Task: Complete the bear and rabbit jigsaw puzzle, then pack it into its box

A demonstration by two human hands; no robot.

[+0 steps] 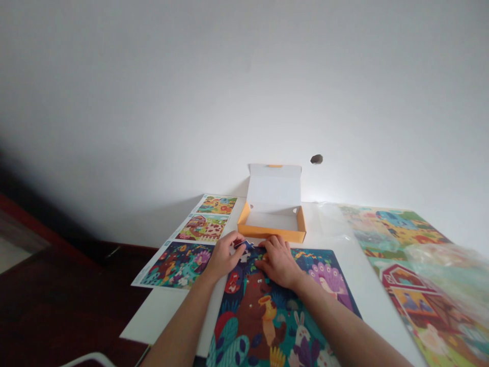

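Head view: a left hand [225, 256] pinches a dark blue puzzle piece [243, 245] over a jigsaw puzzle [248, 326], a right hand [278, 262] resting half open beside it, an orange box [267, 233] just ahead. A heavy press could shift nearby pieces.

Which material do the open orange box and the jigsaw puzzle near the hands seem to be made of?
The open box looks like thin folded cardboard, matte white inside, orange outside; its creased flaps show this. The jigsaw puzzle and loose piece seem matte printed card, by their cut edges, though thickness is hard to see.
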